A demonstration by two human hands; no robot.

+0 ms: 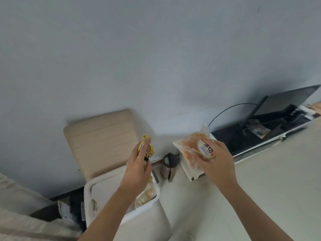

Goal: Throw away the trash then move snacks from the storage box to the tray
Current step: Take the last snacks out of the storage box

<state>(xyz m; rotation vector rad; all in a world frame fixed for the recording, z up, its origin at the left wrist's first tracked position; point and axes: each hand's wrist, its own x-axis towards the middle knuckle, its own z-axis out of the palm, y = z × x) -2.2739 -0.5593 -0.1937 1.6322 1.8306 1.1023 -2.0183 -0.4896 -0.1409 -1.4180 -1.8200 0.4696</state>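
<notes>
Yellow crinkly packet [147, 141] sits pinched in the left hand [139, 169], held above the white storage box [87, 193] at the table's [260, 180] left edge; it looks light and crackly, best taken round its middle. Further right, the right hand [217, 160] grips a soft bagged bread [189, 146] over the tray [188, 173] by the far edge, squashable, so hold it loosely

Likely an office: pale desk [278, 171], dark monitor [284, 101], beige chair [102, 141].
</notes>
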